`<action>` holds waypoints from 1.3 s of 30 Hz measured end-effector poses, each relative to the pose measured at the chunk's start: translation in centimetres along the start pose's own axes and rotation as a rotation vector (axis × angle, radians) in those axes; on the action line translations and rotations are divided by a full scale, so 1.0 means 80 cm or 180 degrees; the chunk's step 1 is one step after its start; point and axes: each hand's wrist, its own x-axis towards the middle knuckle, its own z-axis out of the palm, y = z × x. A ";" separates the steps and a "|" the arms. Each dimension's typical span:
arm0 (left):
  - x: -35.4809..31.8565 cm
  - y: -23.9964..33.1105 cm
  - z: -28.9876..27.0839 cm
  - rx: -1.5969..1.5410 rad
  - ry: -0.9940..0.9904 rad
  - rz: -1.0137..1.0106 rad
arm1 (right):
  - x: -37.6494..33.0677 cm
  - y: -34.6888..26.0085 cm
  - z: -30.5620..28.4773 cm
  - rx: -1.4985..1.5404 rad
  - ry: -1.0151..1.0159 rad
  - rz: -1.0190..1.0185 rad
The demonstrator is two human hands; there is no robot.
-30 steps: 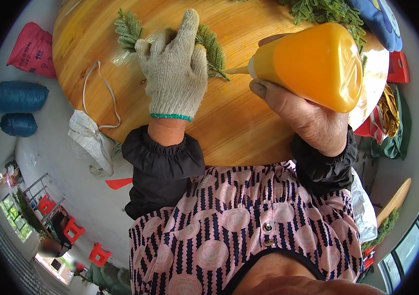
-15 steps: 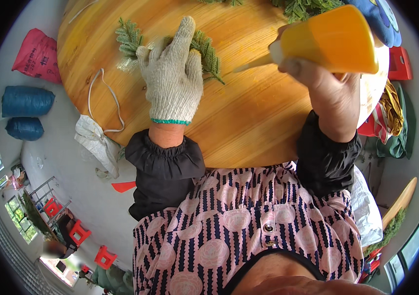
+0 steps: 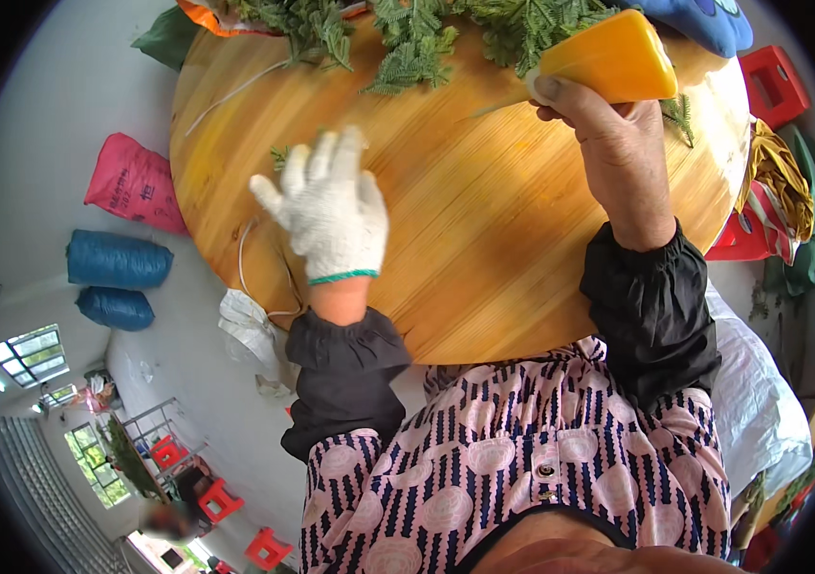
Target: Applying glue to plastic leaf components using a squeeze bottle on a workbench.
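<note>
My left hand [image 3: 331,212], in a white knit glove with a green cuff edge, is over the left half of the round wooden table [image 3: 484,249]. Its fingers are stretched out and apart, slightly smeared by motion. The tip of a green needle sprig [image 3: 279,158] peeks out beside the fingers; the glove hides whatever else lies under it. Bare, my right hand [image 3: 608,134] grips a yellow squeeze bottle [image 3: 618,59] near its nozzle end. The bottle lies nearly on its side in the air, its thin nozzle pointing left and slightly down.
Green fir branches [image 3: 412,43] lie along the table's far edge, with a blue cloth item [image 3: 704,24] at far right. A white strap [image 3: 235,94] rests on the left. Beyond the table are a pink sack [image 3: 137,182], blue bundles [image 3: 121,258] and a red stool [image 3: 774,86].
The view has shifted, showing more of the far branches. The gloved fingers have spread, and the sprig that showed on both sides of them is mostly out of sight. The bottle remains in my right hand.
</note>
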 end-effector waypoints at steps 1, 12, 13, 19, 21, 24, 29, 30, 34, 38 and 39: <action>0.011 -0.010 0.001 0.0042 0.0337 -0.0013 | 0.001 0.000 0.002 -0.0007 0.0037 -0.0044; 0.103 0.033 0.022 -0.0599 0.0137 0.0299 | 0.012 0.009 -0.003 -0.0015 0.0265 -0.0093; 0.091 0.034 0.018 -0.0594 0.0377 0.0408 | 0.012 0.006 -0.005 0.0025 0.0295 -0.0097; 0.002 0.045 -0.011 -0.1071 0.0308 0.0032 | 0.006 -0.011 0.013 -0.0251 0.0303 -0.0125; -0.017 0.060 -0.013 -0.1301 0.0049 -0.0014 | 0.005 -0.014 0.017 -0.0115 0.0267 -0.0170; -0.033 0.074 -0.011 -0.1512 0.0233 0.0142 | 0.006 -0.012 0.022 -0.0042 0.0226 -0.0228; -0.037 0.052 -0.011 -0.2120 0.0826 -0.0207 | 0.009 -0.005 0.022 0.0033 0.0331 -0.0230; -0.032 0.045 -0.008 -0.2172 0.0797 -0.0229 | 0.009 -0.005 0.020 -0.0032 0.0346 -0.0253; 0.007 0.035 0.017 -0.2566 0.1110 0.0621 | 0.005 -0.007 0.011 -0.0123 0.0184 -0.0279; 0.028 0.042 0.044 -0.1967 0.0702 0.0677 | 0.003 0.006 0.012 -0.0291 -0.0185 -0.0504; 0.028 0.044 0.049 -0.1735 0.0492 0.0592 | 0.001 0.012 0.014 -0.0247 -0.0210 -0.0512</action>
